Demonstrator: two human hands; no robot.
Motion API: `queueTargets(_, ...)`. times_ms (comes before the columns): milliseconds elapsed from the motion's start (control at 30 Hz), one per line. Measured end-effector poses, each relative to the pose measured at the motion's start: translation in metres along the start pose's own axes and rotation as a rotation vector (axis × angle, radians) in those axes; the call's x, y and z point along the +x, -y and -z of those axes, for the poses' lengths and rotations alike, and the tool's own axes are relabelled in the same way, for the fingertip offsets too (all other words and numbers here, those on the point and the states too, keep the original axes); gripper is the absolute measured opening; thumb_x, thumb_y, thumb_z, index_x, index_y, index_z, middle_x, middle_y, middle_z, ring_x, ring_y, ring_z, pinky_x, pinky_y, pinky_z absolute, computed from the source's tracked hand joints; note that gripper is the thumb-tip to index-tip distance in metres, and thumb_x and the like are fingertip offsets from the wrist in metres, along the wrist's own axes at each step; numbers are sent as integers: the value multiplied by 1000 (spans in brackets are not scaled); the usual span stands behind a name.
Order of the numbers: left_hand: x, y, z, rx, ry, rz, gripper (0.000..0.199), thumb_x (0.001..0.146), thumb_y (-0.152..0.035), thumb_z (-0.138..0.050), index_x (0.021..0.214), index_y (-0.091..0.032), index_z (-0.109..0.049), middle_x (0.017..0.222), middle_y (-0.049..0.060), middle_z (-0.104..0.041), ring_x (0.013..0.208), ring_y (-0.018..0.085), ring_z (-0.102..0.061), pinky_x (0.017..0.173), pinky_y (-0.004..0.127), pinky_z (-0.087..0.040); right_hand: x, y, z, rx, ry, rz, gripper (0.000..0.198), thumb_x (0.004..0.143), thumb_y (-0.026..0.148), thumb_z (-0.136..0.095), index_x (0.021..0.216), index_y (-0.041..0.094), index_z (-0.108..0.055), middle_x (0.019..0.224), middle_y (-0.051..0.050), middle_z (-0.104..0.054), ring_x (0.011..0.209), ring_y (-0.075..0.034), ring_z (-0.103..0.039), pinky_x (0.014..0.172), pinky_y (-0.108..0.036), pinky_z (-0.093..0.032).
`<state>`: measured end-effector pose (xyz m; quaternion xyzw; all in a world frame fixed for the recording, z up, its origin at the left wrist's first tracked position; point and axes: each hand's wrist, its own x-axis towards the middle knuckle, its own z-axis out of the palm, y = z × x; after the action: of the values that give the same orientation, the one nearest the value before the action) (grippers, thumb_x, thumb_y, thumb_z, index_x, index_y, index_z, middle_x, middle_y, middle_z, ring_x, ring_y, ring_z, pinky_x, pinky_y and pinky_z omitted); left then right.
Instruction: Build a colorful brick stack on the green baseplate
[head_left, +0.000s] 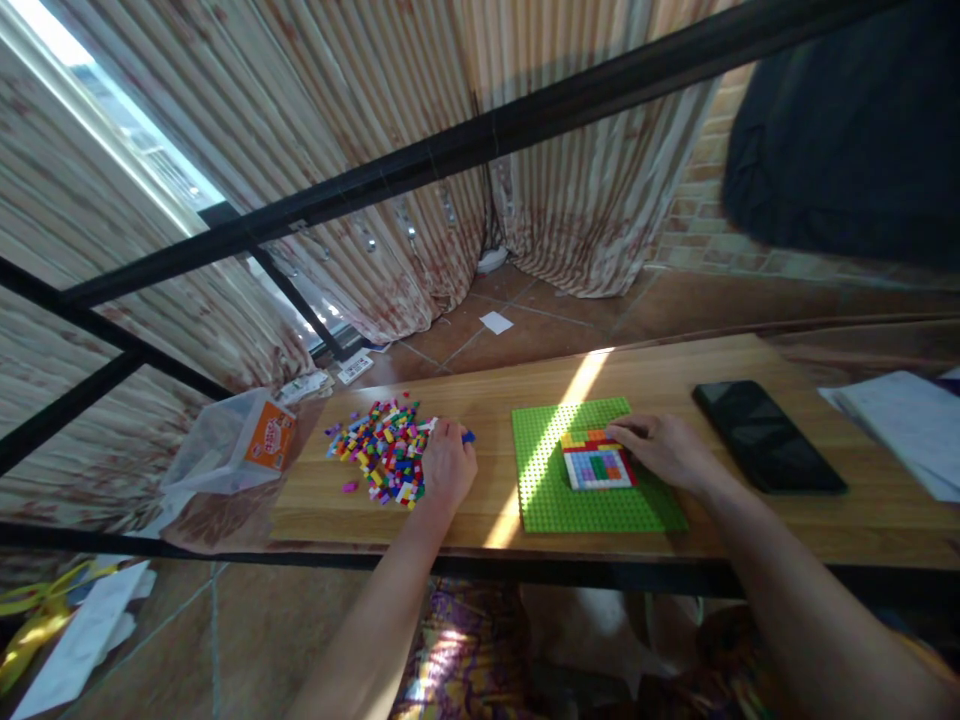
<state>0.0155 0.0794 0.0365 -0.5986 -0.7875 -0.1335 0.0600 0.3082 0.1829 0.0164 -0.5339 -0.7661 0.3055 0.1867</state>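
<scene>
The left hand (450, 465) curls over the brick pile (386, 450) near the counter's (311, 515) left edge; the right hand (651, 447), fingers narrowed, touches the brick panel (598, 470) mid-baseplate (540, 505). Either grip: cannot tell. Bricks look light, stiff; opposite sides suit pinching.

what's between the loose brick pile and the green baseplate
In the head view, the left hand at the edge of the brick pile, a blue piece beside it, then wooden tabletop up to the green baseplate.
</scene>
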Motion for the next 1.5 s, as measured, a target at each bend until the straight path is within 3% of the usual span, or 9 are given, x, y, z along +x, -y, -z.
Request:
queueTargets(133, -5, -20, 6, -156, 3, -83, 15, 85, -15, -50, 99, -16, -56, 100, 10, -62, 100, 22, -57, 91, 35, -45, -1, 6, 3, 2, 5, 13, 37, 86, 43, -47, 88, 19, -75, 87, -7, -74, 76, -20, -65, 67, -28, -43)
queueTargets(367, -12, -70, 13, -469, 258, -86, 15, 90, -26, -50, 101, -22, -59, 89, 3, -69, 80, 19, -64, 73, 31, -48, -2, 7, 4, 1, 8, 11, 37, 87, 41, -46, 87, 19, -75, 87, -7, -75, 74, -19, -64, 64, -28, -41)
queueTargets(600, -17, -91, -7, -737, 214, -213, 26, 82, -9, -52, 104, -19, -63, 104, 4, -69, 93, 16, -63, 87, 29, -49, -2, 5, 3, 16, 14, -1, 37, 88, 42, -45, 90, 19, -74, 85, -5, -74, 73, -18, -63, 62, -26, -41)
queueTargets(1000, 3, -117, 2, -499, 276, -171, 20, 84, -28, -58, 100, -20, -66, 89, 4, -68, 81, 18, -61, 80, 31, -48, -1, 6, 4, 15, 0, 18, 30, 87, 37, -50, 90, 19, -74, 89, -6, -74, 77, -18, -64, 69, -26, -43)
queueTargets(1233, 3, -131, -1, -354, 242, -150, 20, 88, -33, -55, 100, -21, -64, 89, 4, -68, 90, 19, -61, 83, 30, -45, 1, 5, -2, 61, -203, 171, 23, 86, 27, -54, 94, 21, -73, 94, -7, -69, 80, -18, -64, 73, -29, -49)
queueTargets(1367, 1, -137, -3, -282, 223, -181, 19, 89, -36, -53, 95, -22, -64, 87, 4, -67, 88, 20, -61, 79, 30, -45, 1, 8, -7, 101, -153, 287, 20, 84, 24, -56, 94, 22, -73, 96, -7, -69, 88, -20, -65, 83, -34, -50)
queueTargets(1500, -2, -138, -7, -269, 220, -166, 21, 88, -39, -54, 96, -22, -64, 84, 4, -67, 85, 20, -61, 76, 30, -45, 1, 9, -9, 107, -111, 304, 21, 85, 25, -55, 95, 23, -73, 99, -6, -70, 91, -20, -65, 85, -36, -51)
